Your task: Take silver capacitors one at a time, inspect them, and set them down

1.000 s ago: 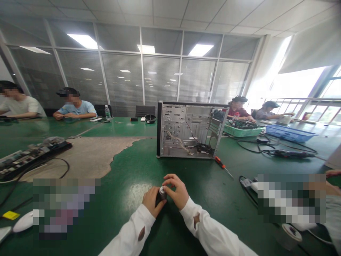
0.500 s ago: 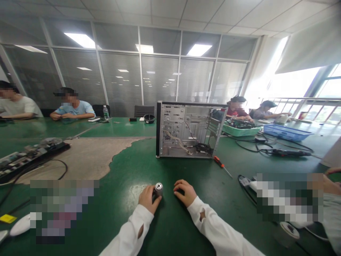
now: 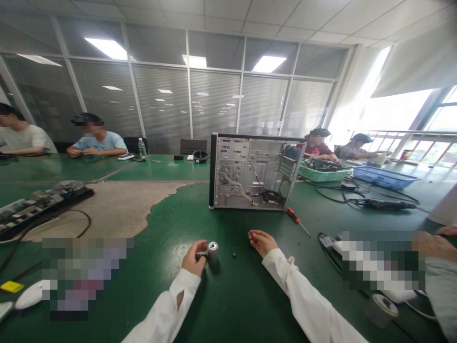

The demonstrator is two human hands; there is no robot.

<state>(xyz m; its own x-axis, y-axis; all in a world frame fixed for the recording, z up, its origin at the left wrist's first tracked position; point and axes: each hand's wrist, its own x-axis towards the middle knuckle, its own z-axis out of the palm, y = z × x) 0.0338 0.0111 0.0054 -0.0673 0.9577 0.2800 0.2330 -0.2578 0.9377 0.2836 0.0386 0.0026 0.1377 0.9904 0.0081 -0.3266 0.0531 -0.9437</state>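
A small grey metal cylinder (image 3: 213,254) with dark holes in its top stands upright on the green table. Close against its left side is my left hand (image 3: 194,257), its fingers loosely bent and the thumb apart; it no longer wraps the cylinder. A tiny dark piece (image 3: 234,255) lies on the table between the cylinder and my right hand (image 3: 263,242). My right hand hovers low over the surface, fingers extended and slightly curved, with nothing visible in them. Farther ahead stands an open computer case (image 3: 257,174), cables and a black fan inside.
An orange-handled screwdriver (image 3: 293,215) lies by the case. To the right are a green basket (image 3: 324,176), a blue basket (image 3: 385,178), cables and a similar cylinder (image 3: 382,310). A circuit assembly (image 3: 46,207) lies left. A co-worker's hand (image 3: 428,247) is at the right edge.
My left hand has loosened from the cylinder and drawn slightly left. My right hand has moved right and away, uncovering the tiny dark piece on the table.
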